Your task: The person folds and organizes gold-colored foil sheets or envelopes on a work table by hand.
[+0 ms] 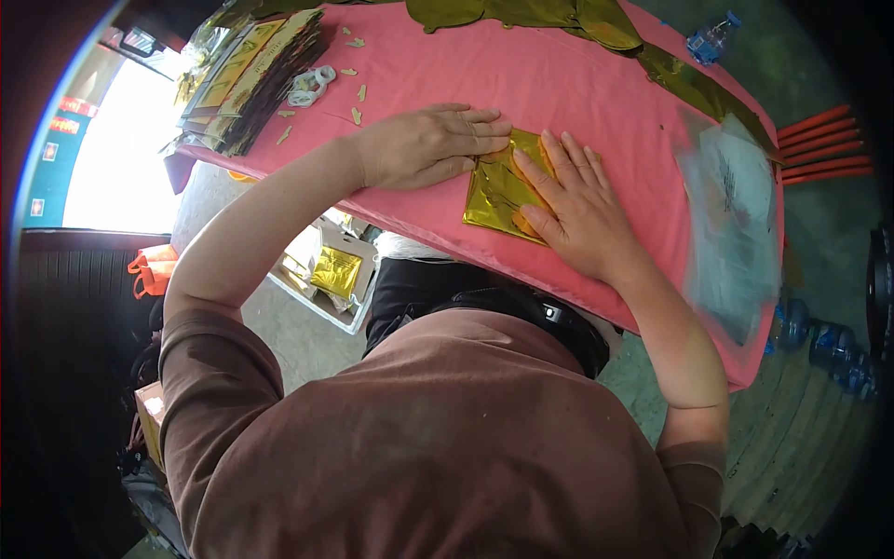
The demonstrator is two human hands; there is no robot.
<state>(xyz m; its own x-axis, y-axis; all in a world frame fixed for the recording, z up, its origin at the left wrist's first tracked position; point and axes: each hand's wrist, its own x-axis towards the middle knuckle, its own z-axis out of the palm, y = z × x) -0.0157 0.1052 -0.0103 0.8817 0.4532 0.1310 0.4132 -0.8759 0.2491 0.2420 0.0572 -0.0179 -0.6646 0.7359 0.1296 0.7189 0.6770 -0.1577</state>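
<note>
A folded square packet of shiny gold foil (pixel 498 198) lies flat on the pink tablecloth (pixel 643 154) in front of me. My left hand (pixel 433 144) rests palm down, its fingertips on the packet's upper left edge and the cloth beside it. Across the packet's right side lies my right hand (pixel 579 207), palm down with fingers stretched out and somewhat apart. The fingers of both hands cover parts of the foil. Neither hand grips anything.
Stacked flat packages (pixel 244 84) stand at the table's left end, near a white bundle (pixel 311 86) and small scattered pieces (pixel 357 116). Clear plastic bags (pixel 731 233) lie at right. Gold-olive sheets (pixel 531 14) line the far edge, beside a bottle (pixel 712 39). Below sits a white box (pixel 349 321).
</note>
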